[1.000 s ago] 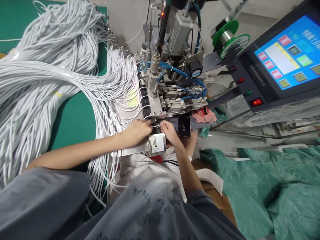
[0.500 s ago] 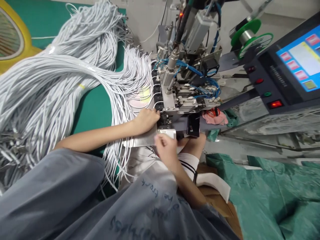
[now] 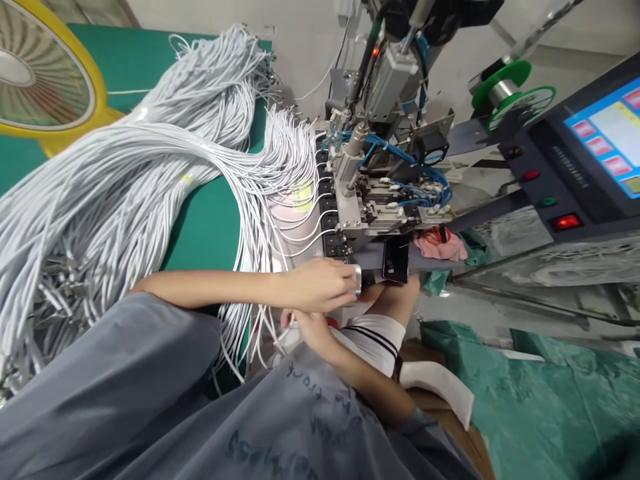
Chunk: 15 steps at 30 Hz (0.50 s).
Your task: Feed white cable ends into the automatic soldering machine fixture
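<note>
My left hand (image 3: 325,285) lies over a small shiny metal tray (image 3: 358,280) at the near end of the machine. Its fingers are bent together, and whatever their tips hold is hidden. Below it, partly covered by the left wrist, my right hand (image 3: 311,328) is closed at the loose ends of the white cables (image 3: 260,327), apparently pinching one cable end. Several white cables run from the big bundle (image 3: 200,143) into the row of black clamps (image 3: 330,223) along the machine's edge.
A machine (image 3: 375,167) with cylinders and blue air tubes stands ahead. At right are a control screen (image 3: 610,143) and a green wire spool (image 3: 505,90). A phone (image 3: 395,259) lies beside a pink cloth (image 3: 440,245). A yellow fan (image 3: 95,73) stands on the green table (image 3: 200,230).
My left hand has moved from the clamps down to the metal tray. My right hand has left the tray and moved down and left to the cable ends. The view has shifted slightly.
</note>
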Motion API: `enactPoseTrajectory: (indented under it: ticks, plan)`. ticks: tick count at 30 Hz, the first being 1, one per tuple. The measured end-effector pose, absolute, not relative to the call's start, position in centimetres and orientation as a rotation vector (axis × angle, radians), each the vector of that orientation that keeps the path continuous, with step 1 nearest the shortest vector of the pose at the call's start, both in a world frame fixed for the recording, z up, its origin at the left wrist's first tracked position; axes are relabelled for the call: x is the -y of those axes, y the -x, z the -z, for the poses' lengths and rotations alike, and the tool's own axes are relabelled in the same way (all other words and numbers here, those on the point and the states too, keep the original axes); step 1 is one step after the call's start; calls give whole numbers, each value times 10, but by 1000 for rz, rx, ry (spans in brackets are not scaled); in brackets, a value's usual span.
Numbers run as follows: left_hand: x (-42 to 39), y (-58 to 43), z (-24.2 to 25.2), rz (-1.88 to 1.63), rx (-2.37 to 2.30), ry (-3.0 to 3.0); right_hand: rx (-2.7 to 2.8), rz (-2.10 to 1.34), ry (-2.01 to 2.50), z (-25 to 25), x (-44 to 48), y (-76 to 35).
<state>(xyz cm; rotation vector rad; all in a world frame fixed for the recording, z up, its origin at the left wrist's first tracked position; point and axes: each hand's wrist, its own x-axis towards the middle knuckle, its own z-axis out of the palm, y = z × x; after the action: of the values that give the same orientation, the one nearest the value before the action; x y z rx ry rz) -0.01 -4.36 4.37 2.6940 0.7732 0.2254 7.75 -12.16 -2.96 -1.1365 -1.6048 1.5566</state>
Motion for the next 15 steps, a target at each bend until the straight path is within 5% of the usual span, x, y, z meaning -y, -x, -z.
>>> enactPoseTrajectory:
  ticks: [8,15]
  plan:
    - [40,0,-41,-220,-468,-2203,1966,-1257,1340,3,104,-127]
    - [40,1,-43,-242,-437,-2138,2086,-1511,1115,-1,106,-133]
